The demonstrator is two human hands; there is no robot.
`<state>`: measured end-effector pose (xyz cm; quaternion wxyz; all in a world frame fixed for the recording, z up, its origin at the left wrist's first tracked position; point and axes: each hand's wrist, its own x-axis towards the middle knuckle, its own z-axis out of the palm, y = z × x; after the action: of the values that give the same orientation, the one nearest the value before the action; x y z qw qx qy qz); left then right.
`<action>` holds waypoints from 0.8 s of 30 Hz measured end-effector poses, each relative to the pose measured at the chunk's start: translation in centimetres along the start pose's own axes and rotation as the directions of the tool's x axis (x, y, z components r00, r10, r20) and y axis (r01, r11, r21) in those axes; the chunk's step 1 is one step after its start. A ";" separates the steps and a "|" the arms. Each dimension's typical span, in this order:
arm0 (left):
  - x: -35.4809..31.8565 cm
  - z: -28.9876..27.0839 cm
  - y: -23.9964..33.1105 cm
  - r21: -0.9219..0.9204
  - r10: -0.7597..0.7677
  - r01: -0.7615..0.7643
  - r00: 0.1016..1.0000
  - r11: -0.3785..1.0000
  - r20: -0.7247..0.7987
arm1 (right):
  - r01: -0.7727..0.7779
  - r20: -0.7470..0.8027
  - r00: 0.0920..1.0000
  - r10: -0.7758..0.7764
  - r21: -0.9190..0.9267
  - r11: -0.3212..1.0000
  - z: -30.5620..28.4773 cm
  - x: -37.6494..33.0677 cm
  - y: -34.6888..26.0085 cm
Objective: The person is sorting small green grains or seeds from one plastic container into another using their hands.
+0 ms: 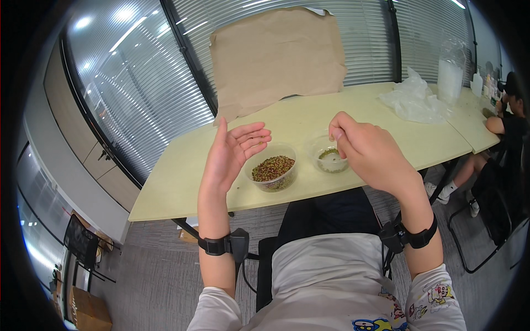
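My left hand (227, 154) is raised at the left side of a clear round plastic bowl (287, 182) of mixed dark red and green beans (273, 168). Its palm faces right, with the thumb up and the fingers stretched out; a few tiny specks, perhaps beans, show by the fingers. My right hand (367, 149) is closed in a pinch over the right edge of a second clear bowl (319, 148). Whatever its fingertips hold is hidden or too small to see. Some green beans (330, 152) lie in that second bowl, along its far side.
Both bowls stand near the front edge of a pale yellow table (176, 176). Brown paper (276, 55) stands propped at the back. A crumpled clear plastic bag (414, 99) lies at the far right, beside a bag of white cups (450, 80). Another person (510, 121) sits at the right.
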<state>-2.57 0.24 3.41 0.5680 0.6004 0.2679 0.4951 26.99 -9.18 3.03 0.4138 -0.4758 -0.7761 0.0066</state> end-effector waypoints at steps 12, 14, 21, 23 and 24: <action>-0.1 0.2 0.2 -0.176 -0.018 0.023 0.999 0.984 0.028 | -0.083 -0.089 0.993 0.081 -0.012 0.997 0.2 0.9 0.5; -0.1 0.2 0.0 -0.197 -0.025 0.033 0.999 0.980 0.044 | -0.122 -0.095 0.988 0.118 -0.041 0.992 0.3 1.2 0.6; 0.3 0.7 -0.6 -0.183 -0.064 0.085 0.991 0.979 0.118 | -0.162 -0.128 0.980 0.152 -0.066 0.985 0.8 1.4 1.7; 0.3 0.8 -0.6 -0.185 -0.065 0.086 0.991 0.979 0.118 | -0.163 -0.138 0.979 0.150 -0.082 0.983 1.1 1.4 2.0; 0.3 0.9 -0.6 -0.187 -0.065 0.086 0.991 0.979 0.117 | -0.152 -0.149 0.979 0.136 -0.100 0.983 1.2 1.4 2.2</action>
<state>-1.57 0.25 3.05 0.6555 0.5586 0.2100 0.4628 27.54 -6.44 2.24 0.4391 -0.5525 -0.7073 -0.0403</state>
